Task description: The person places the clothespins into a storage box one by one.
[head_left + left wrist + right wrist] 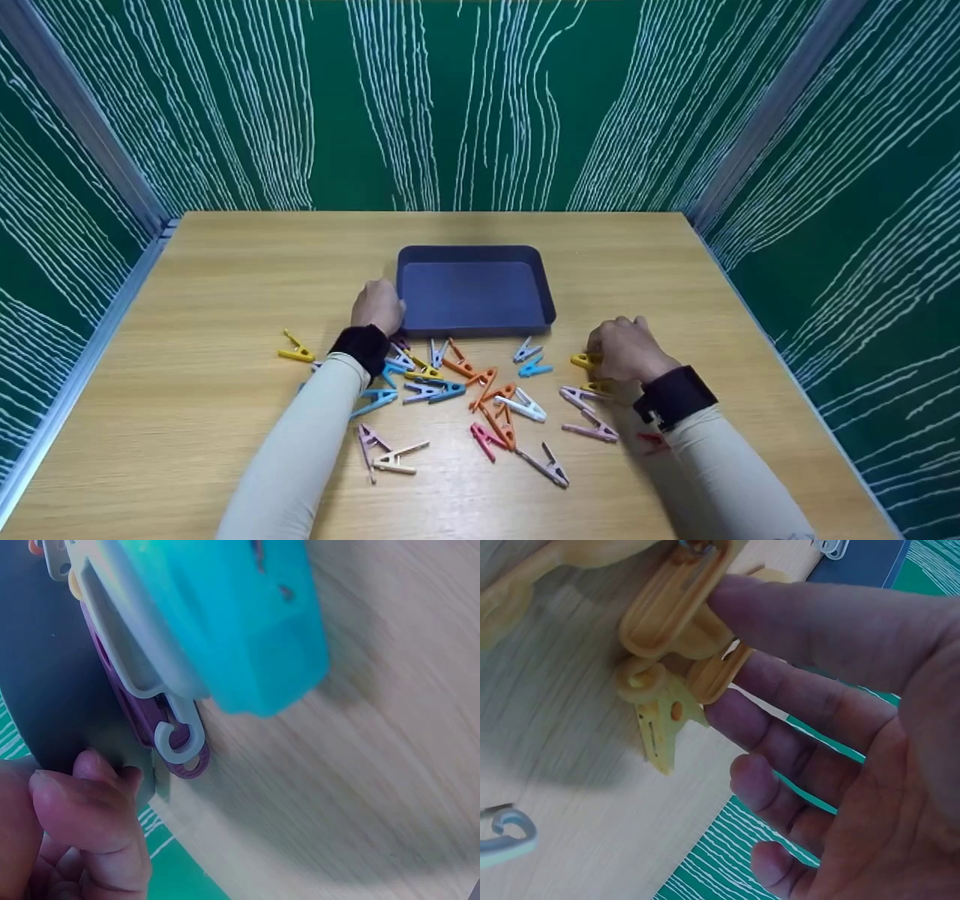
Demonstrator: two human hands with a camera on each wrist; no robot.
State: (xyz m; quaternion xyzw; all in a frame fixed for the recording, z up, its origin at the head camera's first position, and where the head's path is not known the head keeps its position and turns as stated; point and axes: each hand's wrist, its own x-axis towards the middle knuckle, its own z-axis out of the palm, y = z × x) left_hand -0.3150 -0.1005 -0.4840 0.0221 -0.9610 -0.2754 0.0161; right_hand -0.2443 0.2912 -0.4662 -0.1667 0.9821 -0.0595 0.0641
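At the left wall of the dark tray [474, 296], my left hand [377, 306] grips the rim. The left wrist view shows its thumb and fingers pinching the tray wall, beside a purple clothespin [140, 727], a grey clothespin [181, 731] and a large turquoise clothespin [262, 645] close to the camera. Right of the tray, my right hand [626, 349] pinches a yellow clothespin [676, 604] by its handles, thumb on one and fingertips on the other. Another yellow clothespin [598, 387] lies by that hand, near two pale pink clothespins [596, 429].
Several clothespins lie scattered in front of the tray, among them orange [484, 386], white [523, 406], blue [448, 390] and cream [397, 459] ones. A yellow clothespin [298, 349] lies farther left. Green walls with white lines [480, 105] border the wooden table [247, 255].
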